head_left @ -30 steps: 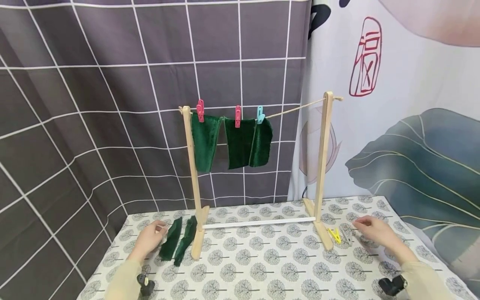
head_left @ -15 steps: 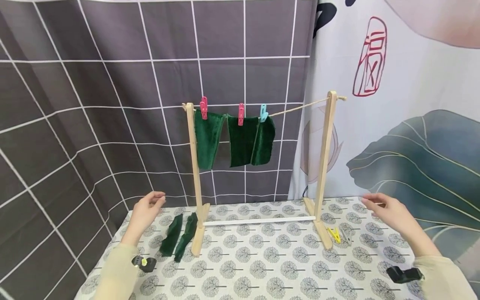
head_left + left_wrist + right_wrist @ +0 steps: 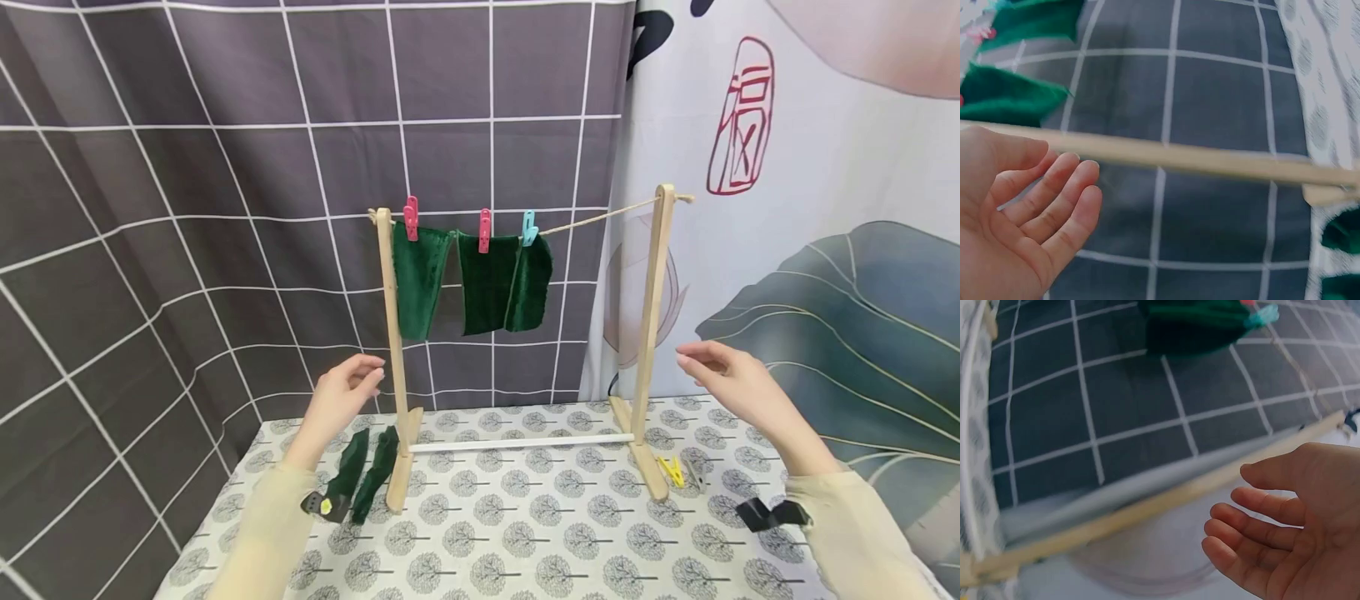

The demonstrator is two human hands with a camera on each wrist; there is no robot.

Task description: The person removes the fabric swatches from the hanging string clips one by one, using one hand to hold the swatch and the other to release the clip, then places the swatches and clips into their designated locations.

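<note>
- Left hand (image 3: 341, 400): grip relaxed, nothing held, raised beside the rack's left post (image 3: 392, 350).
- Right hand (image 3: 731, 385): grip loose, nothing held, raised near the right post (image 3: 647, 333).
- Two green cloths (image 3: 363, 473) are seen on the desk (image 3: 525, 533).

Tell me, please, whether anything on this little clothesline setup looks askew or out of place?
Slightly. The three green cloths are bunched at the left end of the string, leaving its right half bare. Two more cloths lie crumpled by the left post's foot, and loose pegs lie by the right post's foot. Nothing looks damaged.
</note>
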